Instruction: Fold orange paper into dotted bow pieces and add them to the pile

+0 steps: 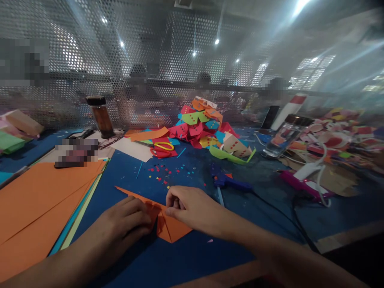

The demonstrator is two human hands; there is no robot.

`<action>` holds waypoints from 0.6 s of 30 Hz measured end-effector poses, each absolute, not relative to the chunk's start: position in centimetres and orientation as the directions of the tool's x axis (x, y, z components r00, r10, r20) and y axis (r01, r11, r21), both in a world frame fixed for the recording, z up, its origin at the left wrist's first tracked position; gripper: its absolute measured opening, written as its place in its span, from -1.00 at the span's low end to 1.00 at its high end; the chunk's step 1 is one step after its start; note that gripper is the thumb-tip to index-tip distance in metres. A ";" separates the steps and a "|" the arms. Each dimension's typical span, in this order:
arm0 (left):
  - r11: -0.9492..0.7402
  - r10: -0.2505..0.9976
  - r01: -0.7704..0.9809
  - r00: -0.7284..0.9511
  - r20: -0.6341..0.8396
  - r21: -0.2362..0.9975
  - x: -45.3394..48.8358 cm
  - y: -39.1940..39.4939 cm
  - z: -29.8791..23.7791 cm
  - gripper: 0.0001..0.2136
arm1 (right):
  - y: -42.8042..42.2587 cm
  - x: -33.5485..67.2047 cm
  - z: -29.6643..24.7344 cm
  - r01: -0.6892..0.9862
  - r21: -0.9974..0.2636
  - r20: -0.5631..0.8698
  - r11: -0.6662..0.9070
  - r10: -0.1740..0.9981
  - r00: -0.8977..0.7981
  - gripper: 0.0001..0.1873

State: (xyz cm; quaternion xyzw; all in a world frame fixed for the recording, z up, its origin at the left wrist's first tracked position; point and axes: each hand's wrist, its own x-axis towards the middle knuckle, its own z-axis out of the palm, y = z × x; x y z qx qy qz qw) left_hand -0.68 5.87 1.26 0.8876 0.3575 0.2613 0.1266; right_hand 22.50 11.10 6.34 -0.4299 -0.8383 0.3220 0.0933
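Observation:
A folded piece of orange paper (pixel 172 229) lies on the blue table right in front of me, with a thin point sticking out to the upper left. Bent over its left part, my left hand (pixel 127 219) holds it with the fingertips hidden behind or under a fold. My right hand (pixel 187 208) is closed at the upper right edge, thumb and curled fingers pressing on the paper. Beyond the hands are small paper bits (pixel 162 172) in several colours. A blue glue gun (pixel 232 183) lies to the right.
Orange sheets (pixel 39 204) are stacked at left, a phone (pixel 76 154) above them. Yellow-and-red scissors (pixel 162 148) lie before a pile of folded coloured paper (pixel 198 128). A dark jar (pixel 102 118), glass bottle (pixel 285 136) and purple power strip (pixel 306 185) stand around; a perforated metal screen (pixel 168 52) rises behind.

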 end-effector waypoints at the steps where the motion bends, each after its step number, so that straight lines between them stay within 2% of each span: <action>1: -0.729 0.684 0.570 0.613 0.395 0.378 -0.6 5.8 1.3 -0.84 | 11.1 22.5 6.3 0.657 -0.620 -0.113 0.429 0.780 -0.616 -0.94; 6: -0.775 0.625 0.575 0.631 0.460 0.262 0.0 5.4 1.8 -0.81 | 11.2 22.6 6.1 0.649 -0.603 -0.083 0.464 0.772 -0.630 -0.92; 13: -0.698 0.706 0.656 0.565 0.427 0.287 0.5 5.1 1.5 -0.81 | 11.2 22.8 5.5 0.628 -0.561 -0.016 0.539 0.752 -0.659 -0.94; 18: -0.639 0.754 0.694 0.480 0.448 0.332 0.8 5.2 1.8 -0.82 | 11.6 22.7 5.2 0.561 -0.591 0.010 0.579 0.701 -0.713 -0.97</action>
